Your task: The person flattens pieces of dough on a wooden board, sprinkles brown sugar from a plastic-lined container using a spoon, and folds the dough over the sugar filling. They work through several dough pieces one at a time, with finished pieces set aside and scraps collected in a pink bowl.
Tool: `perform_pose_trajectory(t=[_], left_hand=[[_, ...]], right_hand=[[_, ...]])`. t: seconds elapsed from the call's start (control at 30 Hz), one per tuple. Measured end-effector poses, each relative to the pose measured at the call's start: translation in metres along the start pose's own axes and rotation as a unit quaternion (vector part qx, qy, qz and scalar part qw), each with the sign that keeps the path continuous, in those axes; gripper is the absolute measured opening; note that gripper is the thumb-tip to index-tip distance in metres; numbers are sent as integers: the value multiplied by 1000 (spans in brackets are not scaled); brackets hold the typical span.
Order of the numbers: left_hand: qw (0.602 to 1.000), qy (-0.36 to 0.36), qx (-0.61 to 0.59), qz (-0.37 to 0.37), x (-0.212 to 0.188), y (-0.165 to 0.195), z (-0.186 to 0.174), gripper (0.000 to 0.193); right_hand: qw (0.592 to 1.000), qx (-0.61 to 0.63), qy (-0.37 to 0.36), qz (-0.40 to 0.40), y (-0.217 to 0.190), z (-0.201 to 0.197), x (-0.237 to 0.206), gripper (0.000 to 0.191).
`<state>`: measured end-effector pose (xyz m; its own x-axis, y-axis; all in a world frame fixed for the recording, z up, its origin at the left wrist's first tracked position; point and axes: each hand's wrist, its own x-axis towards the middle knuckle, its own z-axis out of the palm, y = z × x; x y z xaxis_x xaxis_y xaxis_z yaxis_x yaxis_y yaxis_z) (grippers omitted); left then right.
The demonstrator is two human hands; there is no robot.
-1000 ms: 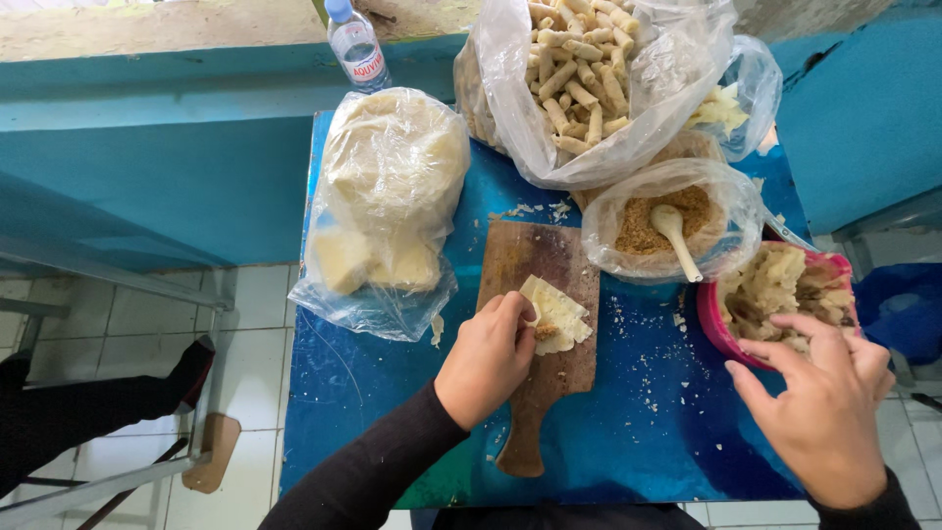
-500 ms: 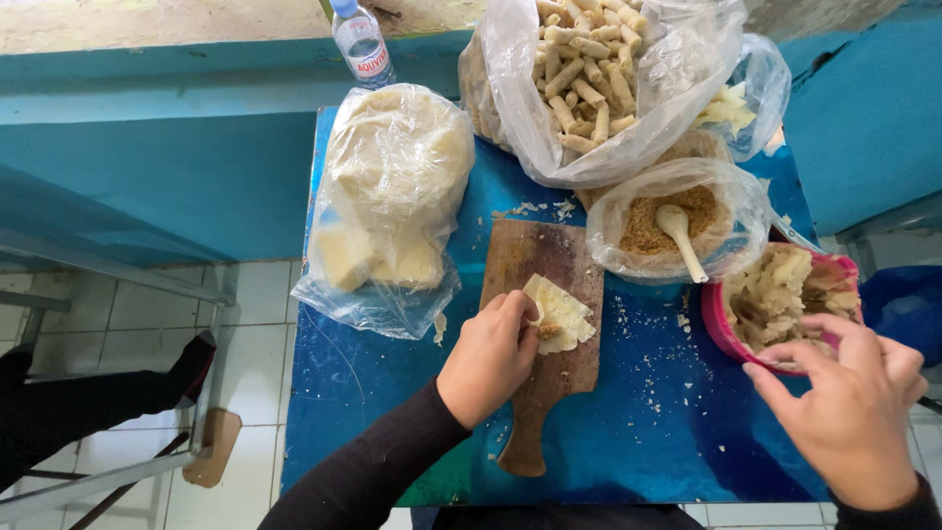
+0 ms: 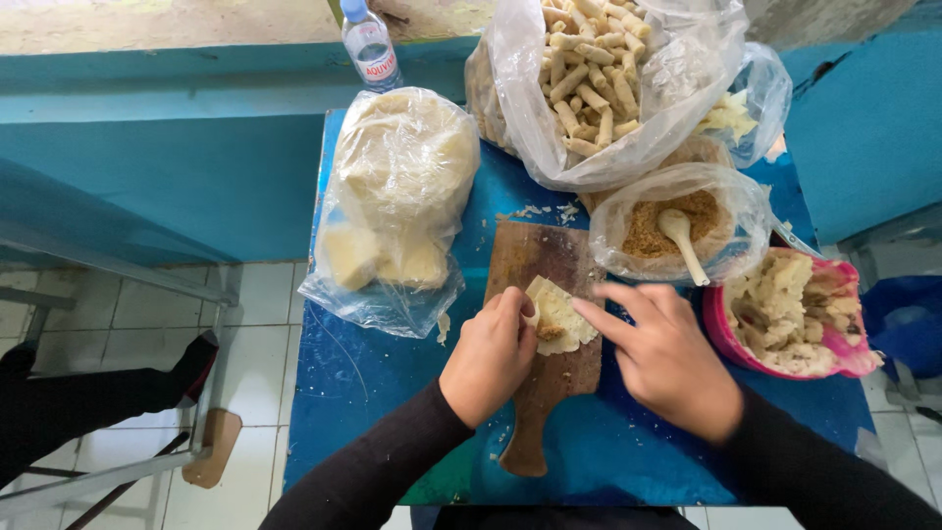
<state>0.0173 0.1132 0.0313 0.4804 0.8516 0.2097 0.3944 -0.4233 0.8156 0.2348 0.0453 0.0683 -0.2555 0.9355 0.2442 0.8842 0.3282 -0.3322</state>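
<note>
On the wooden board [image 3: 549, 334] mid-tabletop, the left hand [image 3: 491, 355] pinched the dough wrapper's [image 3: 559, 316] edge while the right hand's [image 3: 667, 353] extended fingers pressed it; folding snugly, evenly would likely keep filling enclosed.

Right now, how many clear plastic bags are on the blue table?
4: wrapper stack bag at left, rolled pieces bag at back, crumb bag with spoon, small bag at back right. Others may be hidden.
</note>
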Motion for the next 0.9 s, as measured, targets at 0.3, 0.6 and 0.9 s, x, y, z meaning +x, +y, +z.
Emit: perform_pose_trajectory(t=[0.3, 0.6, 0.9], left_hand=[[999, 11, 25, -25, 0, 0, -5, 20], [998, -14, 38, -45, 0, 3, -9, 22], [998, -12, 42, -36, 0, 5, -9, 21]], right_hand=[[955, -275, 19, -104, -1, 29, 22, 69], [959, -256, 10, -124, 0, 17, 20, 60], [967, -237, 29, -84, 9, 17, 28, 44]])
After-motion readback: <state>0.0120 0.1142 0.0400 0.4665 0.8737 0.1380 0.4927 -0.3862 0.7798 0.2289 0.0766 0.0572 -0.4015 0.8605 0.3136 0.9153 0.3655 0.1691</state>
